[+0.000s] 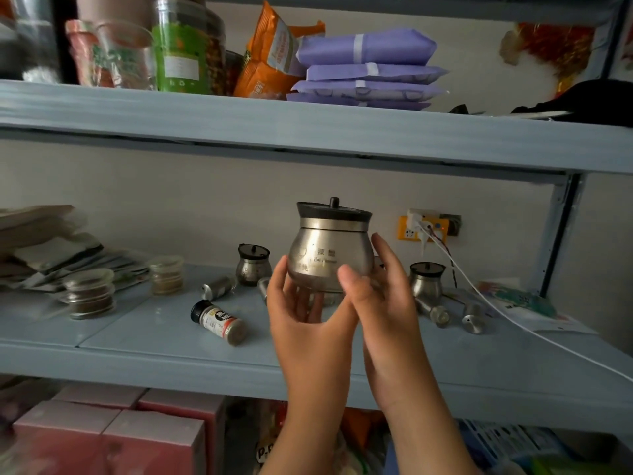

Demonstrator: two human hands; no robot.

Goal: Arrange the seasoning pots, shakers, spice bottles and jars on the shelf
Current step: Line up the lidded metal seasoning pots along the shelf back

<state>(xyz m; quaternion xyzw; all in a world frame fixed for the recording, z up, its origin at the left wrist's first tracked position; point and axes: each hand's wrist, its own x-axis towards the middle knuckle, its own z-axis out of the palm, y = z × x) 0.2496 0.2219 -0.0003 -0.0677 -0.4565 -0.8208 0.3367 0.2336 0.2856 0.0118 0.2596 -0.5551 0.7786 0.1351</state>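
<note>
Left hand [305,303] and right hand [383,296] cupped around steel seasoning pot [330,255], fingers loosely curled, above shelf [154,341]

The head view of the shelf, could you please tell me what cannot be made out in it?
- Seasoning pot: contents hidden by its metal wall; label print too small.
- Shaker behind the left hand: mostly covered by the hand.
- Stacked jars: blurred at the left.
- Boxes below: cut off by the bottom edge.
</note>
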